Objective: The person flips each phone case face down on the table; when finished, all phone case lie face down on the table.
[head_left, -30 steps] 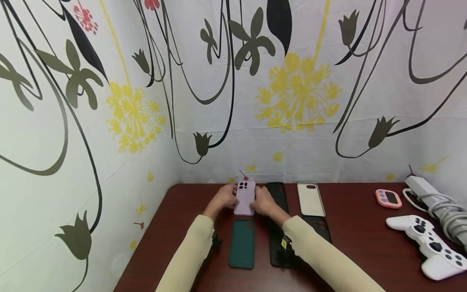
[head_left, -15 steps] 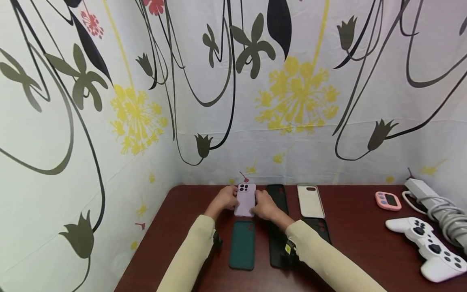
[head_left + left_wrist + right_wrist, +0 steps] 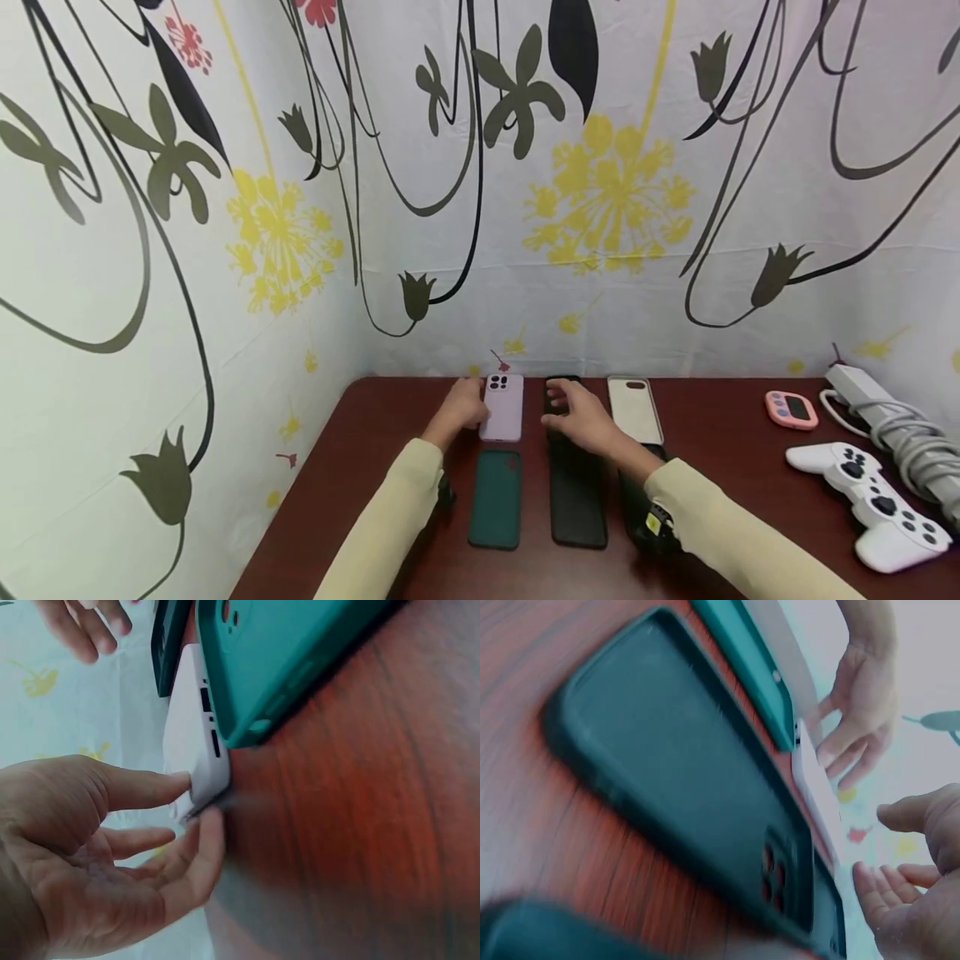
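Pale cloth printed with dark vines and yellow flower heads rises behind and to the left of a dark red-brown table (image 3: 720, 492). Near its far edge lies the lilac case (image 3: 502, 417), flat and back side up, with the left hand (image 3: 463, 405) at its left side. That hand's thumb rests at the edge and its fingers are loosely bent, without a clear pinch. The right hand (image 3: 587, 418) is empty, thumb and fingers spread apart, over the far black case (image 3: 827, 911) and seemingly just clear of it.

Judging by this, the step in hand is squaring the lilac case among the others. The next move calls for a light left hand that leaves without nudging it, and the free right hand well clear of its neighbours.

The lilac case looks smooth and pale, with a camera block at its far left corner and dark slots along its near end. Whether a phone sits inside, I cannot tell.

Just nearer the person lies a green case (image 3: 495, 500), hollow side up. To the right are a near black case (image 3: 578, 510) and a cream case (image 3: 634, 410). Well apart, further right, rest a pink timer (image 3: 792, 410) and a white controller (image 3: 873, 504).
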The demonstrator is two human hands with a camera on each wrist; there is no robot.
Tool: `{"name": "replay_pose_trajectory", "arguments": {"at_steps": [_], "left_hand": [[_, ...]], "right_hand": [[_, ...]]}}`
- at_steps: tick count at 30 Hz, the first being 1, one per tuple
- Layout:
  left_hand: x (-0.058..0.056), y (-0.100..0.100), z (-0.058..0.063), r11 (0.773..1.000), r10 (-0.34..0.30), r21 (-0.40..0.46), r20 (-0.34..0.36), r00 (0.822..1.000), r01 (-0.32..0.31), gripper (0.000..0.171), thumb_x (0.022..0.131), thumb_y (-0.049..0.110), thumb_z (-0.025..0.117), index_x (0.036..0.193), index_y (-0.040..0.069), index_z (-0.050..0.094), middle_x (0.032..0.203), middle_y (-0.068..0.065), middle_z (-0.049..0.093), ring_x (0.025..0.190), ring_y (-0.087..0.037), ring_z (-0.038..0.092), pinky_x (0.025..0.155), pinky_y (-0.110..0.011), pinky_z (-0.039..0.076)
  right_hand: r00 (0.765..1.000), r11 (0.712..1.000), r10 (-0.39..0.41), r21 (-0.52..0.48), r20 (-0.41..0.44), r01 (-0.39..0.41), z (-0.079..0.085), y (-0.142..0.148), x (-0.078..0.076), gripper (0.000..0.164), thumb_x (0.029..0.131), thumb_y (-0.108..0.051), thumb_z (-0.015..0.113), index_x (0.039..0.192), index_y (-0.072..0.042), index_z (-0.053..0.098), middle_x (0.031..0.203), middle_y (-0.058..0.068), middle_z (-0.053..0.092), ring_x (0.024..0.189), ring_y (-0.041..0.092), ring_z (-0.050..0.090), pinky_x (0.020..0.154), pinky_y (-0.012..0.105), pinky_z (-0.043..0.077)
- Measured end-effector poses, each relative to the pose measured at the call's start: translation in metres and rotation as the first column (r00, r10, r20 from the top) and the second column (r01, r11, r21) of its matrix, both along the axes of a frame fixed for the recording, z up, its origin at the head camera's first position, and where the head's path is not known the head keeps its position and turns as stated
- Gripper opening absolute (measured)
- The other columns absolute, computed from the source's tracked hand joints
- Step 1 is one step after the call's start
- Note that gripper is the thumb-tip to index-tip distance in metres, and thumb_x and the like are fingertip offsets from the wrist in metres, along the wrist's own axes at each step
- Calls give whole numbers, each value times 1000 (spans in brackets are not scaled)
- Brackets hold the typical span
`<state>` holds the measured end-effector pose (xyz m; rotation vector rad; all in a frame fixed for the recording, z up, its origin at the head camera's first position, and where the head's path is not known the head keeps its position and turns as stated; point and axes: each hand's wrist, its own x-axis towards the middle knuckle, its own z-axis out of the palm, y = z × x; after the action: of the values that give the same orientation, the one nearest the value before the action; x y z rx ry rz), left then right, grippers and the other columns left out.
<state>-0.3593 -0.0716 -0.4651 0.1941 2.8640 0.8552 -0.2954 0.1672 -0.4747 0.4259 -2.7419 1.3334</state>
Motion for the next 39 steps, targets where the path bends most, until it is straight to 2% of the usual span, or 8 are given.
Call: {"name": "replay_pose_trajectory", "arguments": {"at_steps": [5, 9, 12, 14, 17, 21, 29, 39], "left_hand": [[-2, 9, 4, 997, -12, -81, -114, 993, 3, 53, 89, 7, 80, 136, -5, 61, 137, -24, 61, 118, -37, 61, 97, -48, 58], [-6, 21, 7, 998, -59, -32, -163, 985, 54, 63, 88, 12, 84, 143, -5, 58, 143, -25, 61, 135, -40, 56, 112, -51, 53], [-4, 33, 9, 992, -98, 65, -145, 985, 108, 67, 91, 12, 82, 149, -3, 54, 147, -24, 60, 136, -39, 58, 108, -48, 57], [-1, 41, 11, 979, -119, 155, -83, 989, 130, 67, 94, 11, 80, 153, -1, 51, 149, -22, 59, 130, -36, 63, 97, -44, 62], [5, 51, 12, 936, -152, 327, 45, 987, 129, 69, 97, 8, 77, 158, 3, 45, 152, -23, 55, 119, -36, 70, 83, -41, 66], [10, 64, 11, 899, -191, 418, 115, 975, 127, 69, 97, 5, 75, 158, 4, 44, 152, -23, 53, 103, -37, 74, 76, -43, 68], [15, 83, 7, 949, -139, 296, 94, 986, 106, 64, 95, 5, 78, 152, -1, 49, 138, -23, 62, 84, -27, 74, 67, -39, 67], [17, 98, 3, 983, -66, 178, 111, 992, 46, 71, 93, 13, 83, 154, 1, 51, 147, -22, 63, 67, -24, 77, 67, -35, 67]], "right_hand": [[999, 997, -40, -70, -21, 39, -6, 27, -1, 54, 99, -8, 72, 148, 5, 52, 139, 27, 63, 124, 40, 65, 100, 51, 59], [996, 993, -83, -87, -20, 81, -9, 44, 0, 50, 100, -3, 69, 146, 7, 52, 136, 29, 64, 122, 41, 65, 100, 52, 58], [994, 991, -109, -83, -9, 108, -10, 52, 0, 49, 100, -1, 67, 146, 7, 53, 134, 29, 64, 122, 42, 65, 100, 52, 58], [993, 990, -121, -78, -2, 121, -12, 55, 1, 48, 100, -1, 67, 145, 7, 53, 133, 28, 65, 121, 42, 66, 99, 52, 59], [992, 989, -128, -67, 11, 128, -14, 60, 1, 48, 100, -2, 68, 145, 7, 53, 133, 28, 64, 121, 42, 66, 95, 49, 61], [989, 988, -150, -44, 16, 150, -17, 62, 1, 50, 99, -6, 70, 144, 7, 54, 133, 29, 65, 119, 42, 68, 89, 45, 62], [988, 987, -156, 50, -7, 156, -17, 59, 1, 48, 98, -5, 70, 141, 11, 56, 125, 28, 69, 108, 38, 72, 85, 46, 62], [980, 966, -198, 172, 2, 195, -18, 48, -6, 50, 96, -13, 75, 136, 12, 59, 110, 23, 72, 97, 34, 71, 84, 50, 60]]}}
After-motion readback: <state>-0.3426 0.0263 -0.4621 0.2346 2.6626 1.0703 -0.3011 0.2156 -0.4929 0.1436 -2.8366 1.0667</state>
